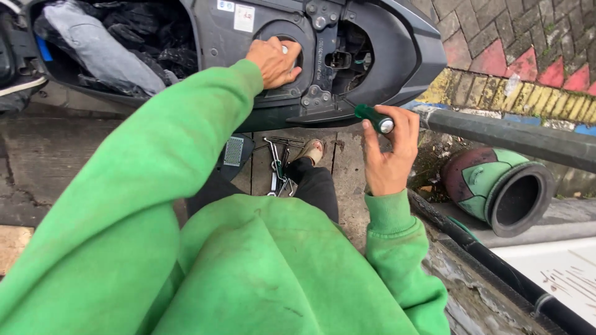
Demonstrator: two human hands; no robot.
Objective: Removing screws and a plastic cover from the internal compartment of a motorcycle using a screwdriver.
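**Hands at scooter body**

At twelve o'clock, scooter (372, 56) lies open. Left hand (273, 62) presses its round cap (287, 51), fingers curled over it. At two o'clock, right hand (390, 152) grips a green screwdriver (374, 118). Wrenches (278, 164) lie at six o'clock of the scooter.

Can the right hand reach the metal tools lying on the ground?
Probably yes. The right hand hovers above the metal tools with open space between, but it already holds a green-handled screwdriver, so grabbing them would be awkward.
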